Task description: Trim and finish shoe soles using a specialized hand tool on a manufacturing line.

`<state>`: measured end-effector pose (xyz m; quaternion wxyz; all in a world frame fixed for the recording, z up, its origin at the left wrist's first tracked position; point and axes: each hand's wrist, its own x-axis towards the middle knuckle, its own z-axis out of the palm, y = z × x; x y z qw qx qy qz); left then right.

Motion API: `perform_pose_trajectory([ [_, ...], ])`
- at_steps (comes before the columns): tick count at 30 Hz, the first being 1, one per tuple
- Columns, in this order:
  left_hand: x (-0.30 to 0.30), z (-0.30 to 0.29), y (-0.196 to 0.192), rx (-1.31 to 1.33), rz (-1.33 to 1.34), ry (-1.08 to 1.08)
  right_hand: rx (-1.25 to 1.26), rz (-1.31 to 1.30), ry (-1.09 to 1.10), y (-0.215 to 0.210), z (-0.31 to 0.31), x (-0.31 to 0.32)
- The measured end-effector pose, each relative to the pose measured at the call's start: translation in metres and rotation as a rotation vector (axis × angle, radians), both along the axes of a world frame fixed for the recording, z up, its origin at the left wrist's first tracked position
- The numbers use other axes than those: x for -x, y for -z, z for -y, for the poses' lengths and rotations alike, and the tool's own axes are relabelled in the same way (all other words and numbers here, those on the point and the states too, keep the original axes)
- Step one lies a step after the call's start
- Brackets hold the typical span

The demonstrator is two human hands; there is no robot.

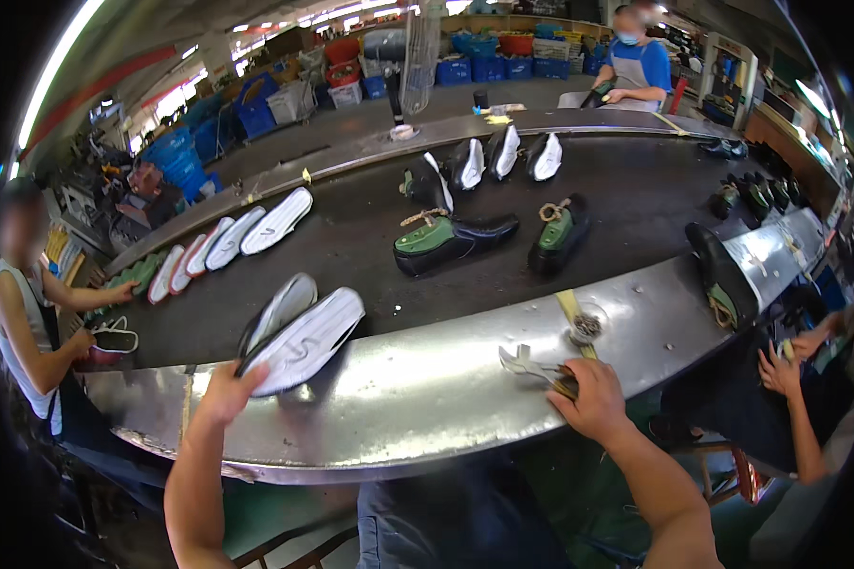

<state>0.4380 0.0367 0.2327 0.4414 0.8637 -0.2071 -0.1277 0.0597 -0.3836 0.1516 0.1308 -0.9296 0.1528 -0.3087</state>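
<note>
My left hand (226, 391) grips the near end of a pair of dark shoe uppers with white undersides (304, 343), held over the belt's near edge. The two lie side by side, soles turned up. My right hand (593, 400) is closed round the handles of metal lasting pliers (526, 364), whose head points left above the metal ledge (446, 403). Just beyond the right hand, a round dish of small nails (586, 325) sits by a yellow strip. On the dark belt (427, 308) ahead lie a green-and-black shoe last (436, 242) and another green-topped last (560, 235).
White-soled uppers (275, 221) line the belt's left side; more white-soled pieces (506, 152) stand farther back. A black last (721, 275) rests on the ledge at right. A person (33, 313) works at left, another (636, 66) across the belt, and a co-worker's hands (788, 365) show at right.
</note>
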Motion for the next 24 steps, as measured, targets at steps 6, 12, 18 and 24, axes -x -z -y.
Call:
perform_pose_trajectory([
  [6, 0.134, -0.066, 0.009, -0.33, 0.527, 0.017, 0.131, 0.223, -0.092, 0.006, -0.033, 0.019],
  [12, 0.139, -0.018, 0.004, -0.378, 0.401, 0.077, -0.804, -0.146, -0.146, 0.069, -0.183, 0.163],
  [18, 0.113, -0.028, 0.019, 0.004, 0.067, -0.123, -1.099, -0.236, 0.013, 0.137, -0.249, 0.227],
  [24, 0.289, -0.098, 0.112, 0.69, -0.329, -0.03, -1.245, -0.234, 0.044, 0.12, -0.234, 0.23],
])
